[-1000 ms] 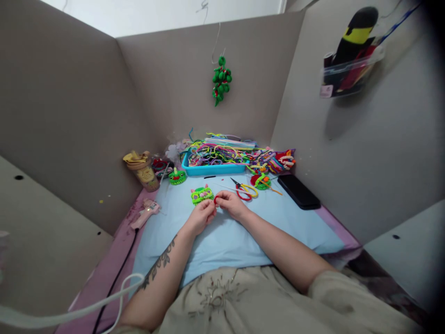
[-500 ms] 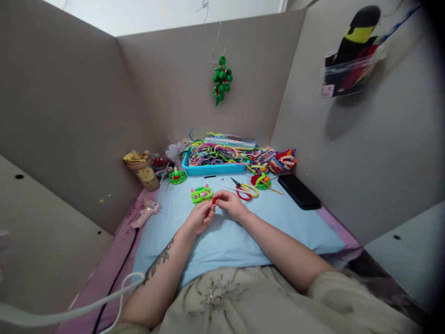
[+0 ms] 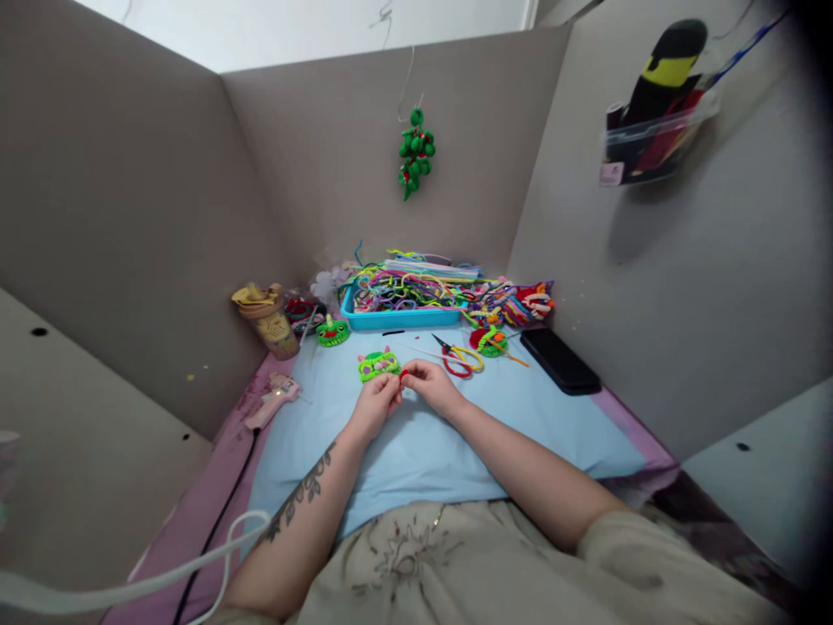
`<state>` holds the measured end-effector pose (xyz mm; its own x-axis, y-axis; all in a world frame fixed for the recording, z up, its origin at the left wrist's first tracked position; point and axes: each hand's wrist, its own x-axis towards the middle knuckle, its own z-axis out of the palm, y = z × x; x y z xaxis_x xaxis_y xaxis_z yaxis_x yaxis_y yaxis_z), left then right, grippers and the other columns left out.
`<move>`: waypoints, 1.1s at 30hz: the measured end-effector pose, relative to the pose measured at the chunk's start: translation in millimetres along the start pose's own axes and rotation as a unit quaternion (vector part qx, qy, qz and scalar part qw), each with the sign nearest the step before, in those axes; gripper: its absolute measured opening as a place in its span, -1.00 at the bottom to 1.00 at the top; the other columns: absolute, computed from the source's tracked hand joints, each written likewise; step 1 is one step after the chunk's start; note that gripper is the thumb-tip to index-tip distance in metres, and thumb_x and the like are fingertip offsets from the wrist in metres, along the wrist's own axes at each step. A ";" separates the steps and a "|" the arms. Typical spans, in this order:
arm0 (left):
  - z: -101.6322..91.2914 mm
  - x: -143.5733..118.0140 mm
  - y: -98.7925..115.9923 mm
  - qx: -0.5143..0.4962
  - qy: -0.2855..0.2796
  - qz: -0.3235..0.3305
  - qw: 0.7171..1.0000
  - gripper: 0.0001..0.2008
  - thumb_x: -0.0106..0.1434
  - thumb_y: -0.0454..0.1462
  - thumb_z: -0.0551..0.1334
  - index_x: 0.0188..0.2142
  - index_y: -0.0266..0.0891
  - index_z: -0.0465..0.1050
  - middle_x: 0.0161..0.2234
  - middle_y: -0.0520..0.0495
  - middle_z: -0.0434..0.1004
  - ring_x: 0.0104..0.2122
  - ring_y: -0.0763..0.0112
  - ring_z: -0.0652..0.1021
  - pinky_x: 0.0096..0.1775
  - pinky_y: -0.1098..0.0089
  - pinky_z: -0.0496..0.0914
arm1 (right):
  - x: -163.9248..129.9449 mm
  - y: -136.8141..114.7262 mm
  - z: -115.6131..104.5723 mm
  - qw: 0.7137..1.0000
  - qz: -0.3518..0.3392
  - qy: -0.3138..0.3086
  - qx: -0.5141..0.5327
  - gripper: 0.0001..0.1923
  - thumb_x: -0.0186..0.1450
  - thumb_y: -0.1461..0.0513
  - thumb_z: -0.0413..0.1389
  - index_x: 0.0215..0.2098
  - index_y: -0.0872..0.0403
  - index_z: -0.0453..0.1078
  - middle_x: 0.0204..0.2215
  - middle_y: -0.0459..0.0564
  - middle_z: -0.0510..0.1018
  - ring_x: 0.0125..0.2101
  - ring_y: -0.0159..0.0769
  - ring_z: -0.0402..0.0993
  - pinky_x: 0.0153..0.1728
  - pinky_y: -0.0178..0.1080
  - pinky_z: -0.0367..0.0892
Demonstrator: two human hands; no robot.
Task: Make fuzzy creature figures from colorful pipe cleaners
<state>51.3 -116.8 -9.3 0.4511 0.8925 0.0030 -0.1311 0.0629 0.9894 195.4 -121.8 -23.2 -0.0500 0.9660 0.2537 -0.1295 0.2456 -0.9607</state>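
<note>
The red bit was up between the fingertips of two hands, over the blue cloth. The left hand pinched it from one side, with its fingers curled in. The right hand pinched it from the other side, its thumb and finger close together. Going round the clock from the red bit, the green face lay at ten, just beside the left hand. The scissors lay at two, near the right hand. Farther off at two sat a red and green toy. The horned toy sat at ten, with a cup past it. At twelve was a blue tray, piled with bright strings. The glue gun lay at nine, and a black case at three. High up at twelve hung a green bunch.
</note>
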 end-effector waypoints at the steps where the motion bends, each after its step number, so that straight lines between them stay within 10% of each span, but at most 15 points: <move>1: -0.3 0.1 0.3 -0.021 -0.008 -0.014 1.000 -0.64 0.10 -0.04 0.23 -0.54 -0.27 0.24 -0.71 0.15 0.22 -0.78 0.70 0.11 -0.71 0.54 -0.09 | 0.0 -0.3 0.1 1.000 0.001 0.001 0.009 -0.82 0.06 0.16 0.23 -0.45 0.11 0.40 -0.52 -0.12 0.50 -0.46 -0.38 0.38 -0.33 -0.28 0.27; 15: 0.5 -1.5 2.2 -0.114 -0.055 -0.099 0.987 -0.64 0.05 -0.04 0.27 -0.51 -0.29 0.26 -0.75 0.16 0.20 -0.82 0.74 0.05 -0.73 0.56 -0.17 | -1.3 -3.9 1.3 1.000 -0.008 0.020 0.013 -0.83 0.06 0.16 0.23 -0.48 0.09 0.41 -0.54 -0.12 0.50 -0.47 -0.38 0.38 -0.36 -0.29 0.26; 33: -3.6 1.6 0.2 -0.027 -0.011 -0.019 0.999 -0.64 0.07 -0.02 0.27 -0.51 -0.27 0.26 -0.68 0.16 0.23 -0.76 0.70 0.12 -0.70 0.54 -0.09 | -0.4 -0.5 1.1 1.000 -0.011 0.015 -0.007 -0.82 0.08 0.15 0.21 -0.42 0.10 0.41 -0.49 -0.11 0.50 -0.43 -0.37 0.39 -0.31 -0.28 0.27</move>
<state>48.9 -113.7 -9.5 0.4755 0.8792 -0.0299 -0.1613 0.1205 0.9795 194.4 -122.5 -22.7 -0.0167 0.9621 0.2721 -0.1165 0.2684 -0.9562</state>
